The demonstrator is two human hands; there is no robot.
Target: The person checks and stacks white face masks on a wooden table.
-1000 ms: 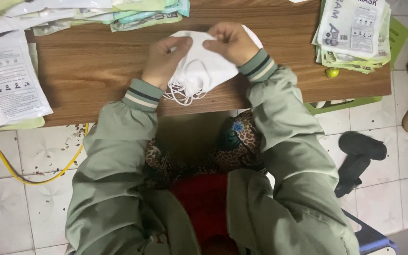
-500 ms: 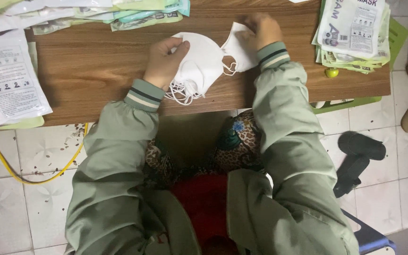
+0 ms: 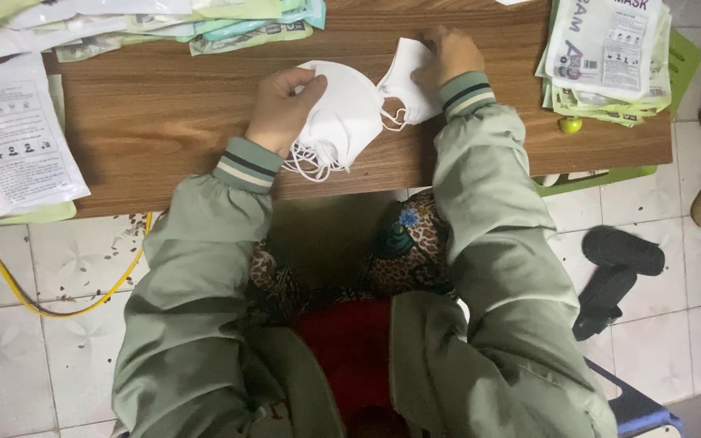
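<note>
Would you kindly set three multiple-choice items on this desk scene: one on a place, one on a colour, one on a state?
1. Where is the stack of white masks?
A. on the floor
B. on the wooden table, under the left hand
C. on a chair

2. What colour is the cable on the floor?
A. yellow
B. blue
C. red

3. What is the right hand doing?
A. hanging free
B. holding scissors
C. gripping a single mask beside the stack

Answers: 1 B, the stack lies on the tabletop under that hand. 2 A, it loops yellow over the tiles. 3 C, its fingers pinch the mask's upper edge.
</note>
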